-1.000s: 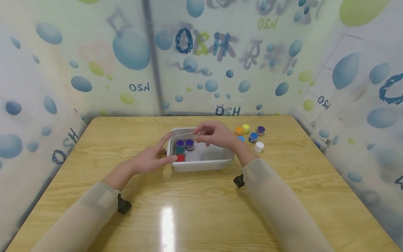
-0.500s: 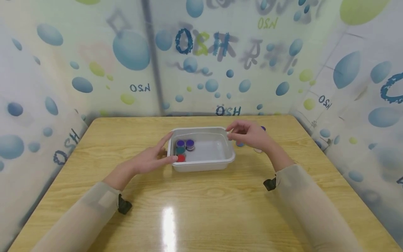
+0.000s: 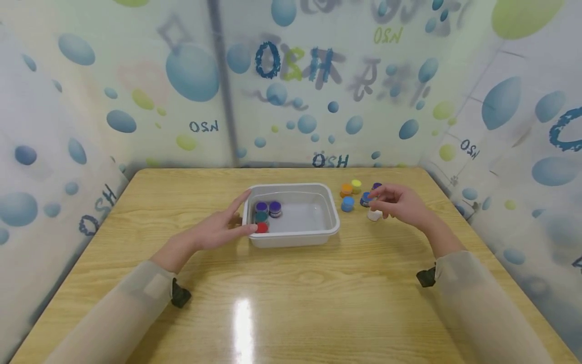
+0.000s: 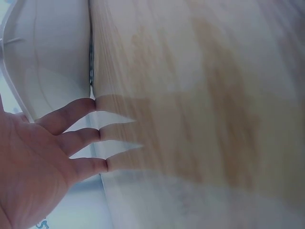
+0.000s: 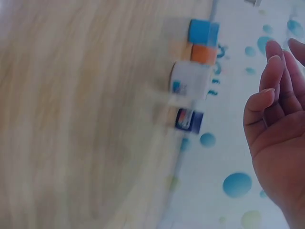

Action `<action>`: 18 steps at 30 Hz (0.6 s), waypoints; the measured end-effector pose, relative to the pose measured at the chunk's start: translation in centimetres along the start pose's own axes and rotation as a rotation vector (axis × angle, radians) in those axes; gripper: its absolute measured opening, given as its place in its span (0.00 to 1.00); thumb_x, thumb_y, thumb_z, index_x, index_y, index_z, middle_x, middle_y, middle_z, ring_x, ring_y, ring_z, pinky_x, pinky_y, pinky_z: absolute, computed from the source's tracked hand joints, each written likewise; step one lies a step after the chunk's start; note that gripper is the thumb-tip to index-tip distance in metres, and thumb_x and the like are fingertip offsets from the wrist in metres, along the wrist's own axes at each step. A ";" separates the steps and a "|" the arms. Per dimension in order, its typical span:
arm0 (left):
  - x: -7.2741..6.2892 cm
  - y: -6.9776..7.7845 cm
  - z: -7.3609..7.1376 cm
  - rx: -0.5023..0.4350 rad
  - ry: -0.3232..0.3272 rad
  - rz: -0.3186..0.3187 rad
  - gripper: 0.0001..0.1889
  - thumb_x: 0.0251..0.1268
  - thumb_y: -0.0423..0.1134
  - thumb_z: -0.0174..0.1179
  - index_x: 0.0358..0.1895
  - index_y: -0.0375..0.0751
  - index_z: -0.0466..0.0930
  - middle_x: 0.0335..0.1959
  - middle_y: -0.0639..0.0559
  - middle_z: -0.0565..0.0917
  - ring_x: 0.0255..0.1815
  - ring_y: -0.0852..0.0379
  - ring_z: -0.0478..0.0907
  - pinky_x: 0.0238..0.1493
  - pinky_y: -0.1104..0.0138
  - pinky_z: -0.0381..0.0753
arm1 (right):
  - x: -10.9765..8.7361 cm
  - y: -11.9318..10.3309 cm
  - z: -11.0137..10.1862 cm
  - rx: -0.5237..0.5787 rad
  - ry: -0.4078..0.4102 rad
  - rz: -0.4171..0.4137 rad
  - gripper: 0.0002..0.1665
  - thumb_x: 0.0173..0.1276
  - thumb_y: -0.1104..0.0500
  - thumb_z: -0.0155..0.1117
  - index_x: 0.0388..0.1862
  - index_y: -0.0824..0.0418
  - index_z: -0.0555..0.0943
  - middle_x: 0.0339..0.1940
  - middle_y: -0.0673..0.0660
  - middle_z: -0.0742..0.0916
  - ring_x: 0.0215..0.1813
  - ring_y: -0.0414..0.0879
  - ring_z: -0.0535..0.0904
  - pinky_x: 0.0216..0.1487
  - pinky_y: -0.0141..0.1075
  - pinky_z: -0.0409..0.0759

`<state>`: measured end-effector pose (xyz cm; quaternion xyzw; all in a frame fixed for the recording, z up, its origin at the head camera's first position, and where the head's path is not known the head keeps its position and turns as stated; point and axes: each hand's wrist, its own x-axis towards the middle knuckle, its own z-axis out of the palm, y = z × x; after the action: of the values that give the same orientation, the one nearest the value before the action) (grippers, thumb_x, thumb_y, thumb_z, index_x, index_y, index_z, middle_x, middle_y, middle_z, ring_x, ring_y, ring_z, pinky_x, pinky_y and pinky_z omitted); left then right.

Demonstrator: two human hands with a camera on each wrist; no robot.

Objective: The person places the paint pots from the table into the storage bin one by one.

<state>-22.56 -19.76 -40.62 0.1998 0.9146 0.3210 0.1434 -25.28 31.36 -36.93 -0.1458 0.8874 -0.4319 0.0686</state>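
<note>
My left hand [image 3: 213,231] rests against the left end of a white plastic tub [image 3: 309,239], its thumb at the front rim and its index finger at the back corner. Seen from the left wrist, several fingers [image 4: 78,141] reach straight down to the tabletop beside the tub. My right hand [image 3: 402,205] hovers over a small white jar [image 3: 375,216], fingers loosely bent, holding nothing. It partly covers that jar, a blue jar [image 3: 365,200] and a purple-lidded jar [image 3: 377,186]. Inside the tub's left end stand two purple-lidded jars [image 3: 275,209], a dark green one [image 3: 261,217] and a red-lidded one [image 3: 261,228].
Right of the tub are a light blue jar [image 3: 347,204], an orange jar [image 3: 346,190] and a yellow jar [image 3: 356,186]. The wooden table [image 3: 291,298] meets patterned walls [image 3: 291,126] at its back and sides.
From above the tub my right hand has travelled right, past its right rim, to the white jar. My left hand has kept its place on the tub.
</note>
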 end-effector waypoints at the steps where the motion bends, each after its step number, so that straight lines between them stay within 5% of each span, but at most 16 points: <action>1: 0.0 0.0 0.0 0.000 -0.001 0.001 0.53 0.79 0.73 0.55 0.91 0.73 0.26 0.80 0.28 0.74 0.80 0.22 0.70 0.79 0.28 0.66 | -0.2 0.4 -0.3 -0.006 0.002 0.009 0.21 0.82 0.53 0.69 0.64 0.65 0.84 0.43 0.60 0.94 0.35 0.59 0.85 0.39 0.42 0.84; 18: 0.2 -0.2 0.0 0.011 -0.002 0.010 0.53 0.79 0.73 0.55 0.91 0.73 0.26 0.80 0.29 0.74 0.81 0.22 0.69 0.79 0.28 0.66 | -0.9 4.3 -2.0 -0.069 -0.029 0.155 0.27 0.81 0.49 0.71 0.72 0.58 0.81 0.49 0.64 0.91 0.37 0.54 0.85 0.37 0.42 0.83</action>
<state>-22.75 -19.82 -40.73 0.2053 0.9151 0.3167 0.1417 -25.79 35.66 -39.06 -0.0851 0.9094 -0.3921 0.1095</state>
